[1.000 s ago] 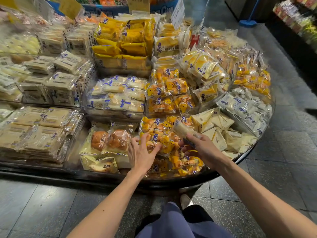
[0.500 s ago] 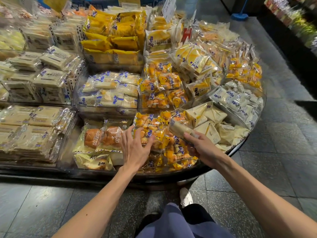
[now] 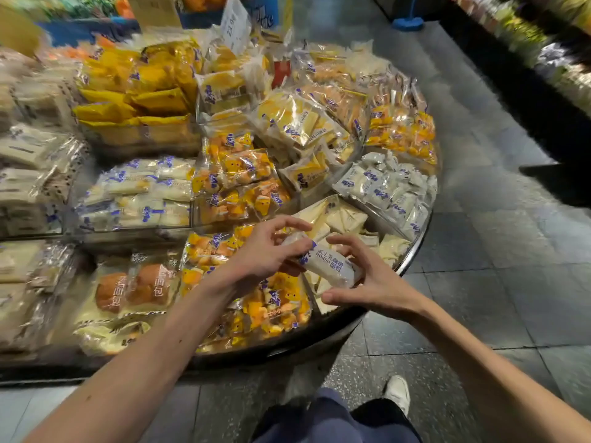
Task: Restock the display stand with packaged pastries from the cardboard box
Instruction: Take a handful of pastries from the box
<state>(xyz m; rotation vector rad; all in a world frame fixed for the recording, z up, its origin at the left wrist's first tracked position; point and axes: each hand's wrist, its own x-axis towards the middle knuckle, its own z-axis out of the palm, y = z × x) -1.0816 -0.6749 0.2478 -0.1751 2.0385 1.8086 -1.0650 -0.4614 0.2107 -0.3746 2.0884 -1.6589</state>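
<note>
Both hands hold one white pastry package [image 3: 326,263] with purple print, just above the front of the round display stand [image 3: 415,247]. My left hand [image 3: 265,251] curls its fingers round the package's upper left end. At the lower right end my right hand [image 3: 371,279] cups it, thumb below and fingers spread above. Under the hands lie yellow-printed pastry packs [image 3: 275,302] and cream wedge-shaped packs [image 3: 345,219]. The cardboard box is not in view.
The stand's compartments hold white packs [image 3: 387,187] at the right, brown buns [image 3: 137,286] at the left and yellow bags [image 3: 134,100] at the back. A price sign [image 3: 235,24] stands at the top. Grey tiled floor [image 3: 495,282] lies to the right, my shoe [image 3: 398,391] below.
My left hand left the yellow packs and took hold of the white package held by my right hand. The package now lies higher, its printed face up. The view shifted right.
</note>
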